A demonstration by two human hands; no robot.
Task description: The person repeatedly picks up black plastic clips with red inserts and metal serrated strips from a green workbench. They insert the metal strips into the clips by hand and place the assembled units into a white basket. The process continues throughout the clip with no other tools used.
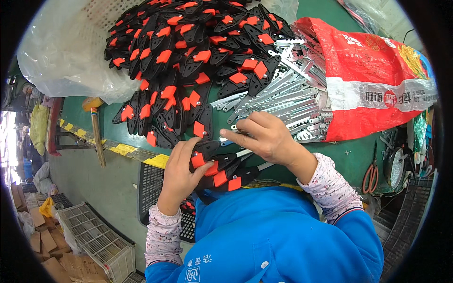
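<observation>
My left hand (181,170) is closed round several black plastic pieces with red tabs (220,178), stacked side by side at the table's near edge. Pale metal strips (265,166) stick out of these pieces to the right. Just right of them, my right hand (266,140) has its fingers bent and pressed together over the end of a toothed metal strip (225,141); most of that strip is hidden under the hand. Beyond both hands lies a big heap of black pieces with red tabs (188,56). Loose silver toothed strips (288,94) spread out to its right.
A red woven sack (358,61) lies on the green table (113,118), its mouth over the strips. A mallet (96,129) rests at the left edge, orange-handled scissors (371,177) at the right. A dark crate (151,186) stands below the edge; a pale crate (96,240) is on the floor.
</observation>
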